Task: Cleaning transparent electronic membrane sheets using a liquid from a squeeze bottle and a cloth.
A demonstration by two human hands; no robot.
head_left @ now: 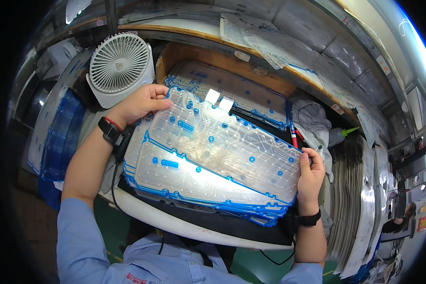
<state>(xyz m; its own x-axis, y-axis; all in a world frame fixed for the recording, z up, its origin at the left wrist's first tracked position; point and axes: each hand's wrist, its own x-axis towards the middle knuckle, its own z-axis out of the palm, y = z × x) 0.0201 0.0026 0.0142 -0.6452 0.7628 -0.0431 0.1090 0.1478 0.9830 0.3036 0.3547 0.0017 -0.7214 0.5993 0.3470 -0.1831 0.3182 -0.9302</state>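
Observation:
A clear printed circuit sheet (236, 154) with blue edges and blue ring marks is held tilted in front of me, two white tabs (218, 100) at its far edge. My left hand (144, 103) pinches its far left corner between thumb and fingers. At its right end, my right hand (311, 171) grips the edge, thumb on top. Beneath lies a stack of similar sheets (175, 177), slightly fanned, on a black mat (161, 204); the held sheet covers much of it. Glare whitens part of the top surfaces.
Behind stands an open wooden box (175, 54) with more blue-edged sheets (208, 75). A white fan (119, 64) is at the far left, beside another sheet stack (64, 135). Right are a grey cloth (310, 118), a red marker (294, 137), a green-tipped bottle (341, 134) and stacked panels (348, 203).

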